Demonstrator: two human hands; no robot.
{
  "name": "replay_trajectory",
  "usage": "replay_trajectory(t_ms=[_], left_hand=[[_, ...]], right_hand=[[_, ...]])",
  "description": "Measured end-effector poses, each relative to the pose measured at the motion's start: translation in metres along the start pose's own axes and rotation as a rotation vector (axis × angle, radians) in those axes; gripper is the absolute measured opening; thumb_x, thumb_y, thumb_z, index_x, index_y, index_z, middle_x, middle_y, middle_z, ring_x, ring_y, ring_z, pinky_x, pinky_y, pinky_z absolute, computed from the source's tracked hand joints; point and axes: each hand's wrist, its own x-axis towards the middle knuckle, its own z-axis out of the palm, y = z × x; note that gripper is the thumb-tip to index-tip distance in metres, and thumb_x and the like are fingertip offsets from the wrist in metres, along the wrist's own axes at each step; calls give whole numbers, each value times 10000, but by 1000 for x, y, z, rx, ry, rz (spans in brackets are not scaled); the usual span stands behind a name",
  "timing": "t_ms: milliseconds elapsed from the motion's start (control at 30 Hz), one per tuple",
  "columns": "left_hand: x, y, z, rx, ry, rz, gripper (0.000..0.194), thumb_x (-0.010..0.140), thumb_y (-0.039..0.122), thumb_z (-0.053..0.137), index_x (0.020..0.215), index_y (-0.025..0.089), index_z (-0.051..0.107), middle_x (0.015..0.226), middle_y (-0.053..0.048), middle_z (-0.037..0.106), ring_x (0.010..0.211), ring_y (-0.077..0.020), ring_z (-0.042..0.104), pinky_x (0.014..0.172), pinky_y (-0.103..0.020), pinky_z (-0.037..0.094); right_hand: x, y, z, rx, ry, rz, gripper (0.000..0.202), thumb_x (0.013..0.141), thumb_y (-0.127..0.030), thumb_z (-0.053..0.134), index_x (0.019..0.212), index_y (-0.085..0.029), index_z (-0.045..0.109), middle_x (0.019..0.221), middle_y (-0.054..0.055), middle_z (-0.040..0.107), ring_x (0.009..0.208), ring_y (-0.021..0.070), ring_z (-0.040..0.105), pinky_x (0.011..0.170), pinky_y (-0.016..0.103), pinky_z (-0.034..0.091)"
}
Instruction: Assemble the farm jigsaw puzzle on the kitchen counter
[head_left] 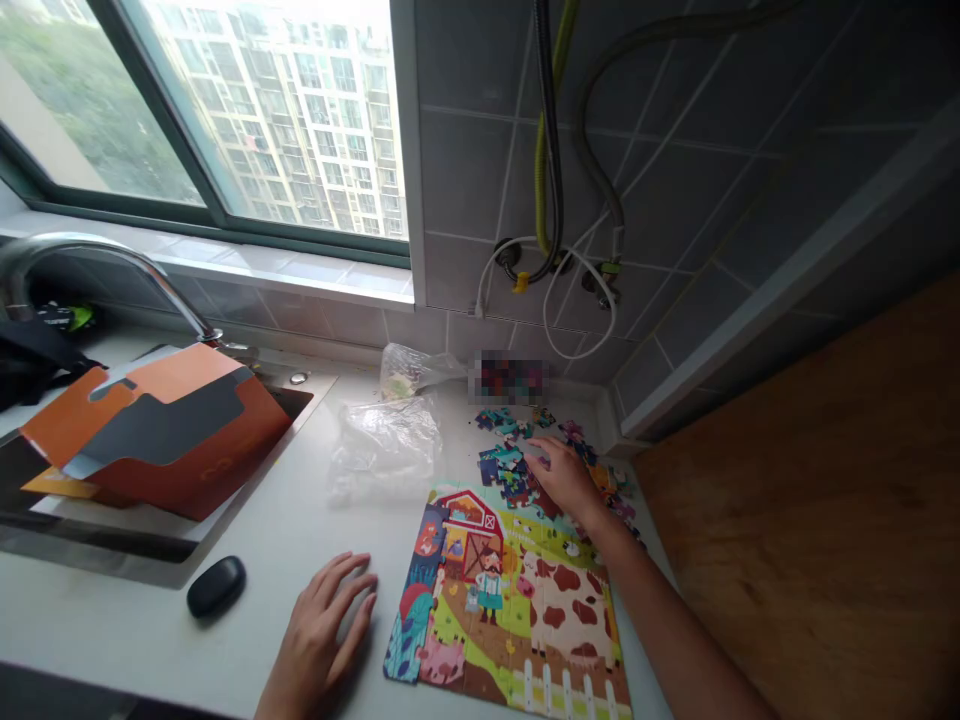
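A farm jigsaw puzzle (502, 600), showing a cow, a red barn and a farmer, lies on the white counter. Beyond its top edge is a heap of loose jigsaw pieces (502, 465). My right hand (561, 475) reaches over that heap, fingers apart, with its fingertips at the pieces and none visibly gripped. To the left of the puzzle, my left hand (326, 620) rests on the counter with its fingers spread and holds nothing. Part of the heap is covered by my right hand and forearm.
Clear plastic bags (394, 450) lie behind, near a blurred patch (510, 378) by the wall. A black computer mouse (216, 588) is left of my left hand. An orange box (172, 430) sits over the sink, below a faucet (150, 270). A wooden panel (810, 500) stands right.
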Motion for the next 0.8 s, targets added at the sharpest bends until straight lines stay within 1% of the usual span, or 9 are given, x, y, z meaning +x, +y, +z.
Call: replay_trajectory(t_ms=[100, 200, 267, 333, 400, 467, 667, 733, 800], left_hand=[[2, -1, 4, 75, -9, 17, 335, 1004, 369, 583, 1323, 294, 652, 1459, -93, 633, 1383, -349, 570, 1003, -518, 587], [3, 0, 6, 147, -17, 31, 427, 998, 393, 597, 1408, 273, 604, 1515, -110, 596, 1418, -369, 543, 986, -517, 590], [3, 1, 7, 177, -22, 23, 448, 1003, 400, 600, 1429, 262, 594, 1537, -114, 580, 1426, -363, 541, 987, -492, 591], [2, 1, 7, 193, -33, 11, 453, 1007, 412, 606, 1433, 260, 600, 1549, -111, 572, 1428, -354, 543, 995, -473, 587], [2, 2, 7, 205, -44, -4, 457, 1010, 430, 608, 1434, 261, 607, 1553, -110, 569, 1423, -352, 549, 1004, -469, 580], [3, 4, 6, 215, -51, -9, 451, 1014, 441, 604, 1426, 256, 615, 1551, -114, 571, 1415, -352, 557, 1014, -470, 572], [4, 9, 1, 180, -39, -1, 368, 1031, 391, 571, 1365, 251, 636, 1491, -127, 619, 1395, -348, 575, 1024, -484, 567], [5, 10, 0, 142, -37, -9, 352, 1033, 362, 558, 1360, 255, 633, 1470, -126, 631, 1393, -348, 575, 1033, -502, 566], [6, 10, -2, 102, -40, -32, 349, 1035, 340, 549, 1366, 256, 623, 1467, -129, 628, 1398, -352, 568, 1045, -529, 561]], right_hand=[[54, -14, 2, -19, -88, -23, 349, 965, -289, 637, 1291, -212, 739, 1316, 94, 741, 1243, 241, 680, 1103, 330, 492], [99, -34, 12, -77, -193, -45, 416, 882, -282, 773, 1294, -229, 739, 1356, 92, 726, 1279, 267, 658, 1095, 330, 489], [122, -48, 19, -142, -269, -46, 434, 827, -294, 850, 1242, -212, 755, 1322, 120, 732, 1241, 291, 672, 1058, 356, 517], [136, -61, 25, -216, -335, -35, 374, 881, -346, 825, 1210, -192, 738, 1286, 123, 724, 1168, 278, 692, 1013, 413, 554], [143, -69, 30, -281, -375, -19, 318, 978, -379, 727, 1226, -181, 696, 1278, 105, 700, 1114, 248, 696, 968, 453, 584], [144, -70, 32, -323, -389, -8, 305, 1017, -380, 678, 1251, -185, 670, 1284, 94, 682, 1099, 236, 692, 946, 455, 597], [134, -58, 29, -303, -311, -13, 305, 969, -354, 734, 1211, -174, 692, 1303, 104, 684, 1159, 259, 672, 998, 467, 563], [126, -52, 27, -257, -253, -12, 324, 898, -295, 791, 1184, -161, 718, 1290, 125, 707, 1176, 269, 668, 1011, 406, 538], [115, -45, 25, -205, -181, -6, 303, 886, -233, 759, 1179, -160, 737, 1243, 130, 742, 1172, 262, 675, 1000, 335, 515]])
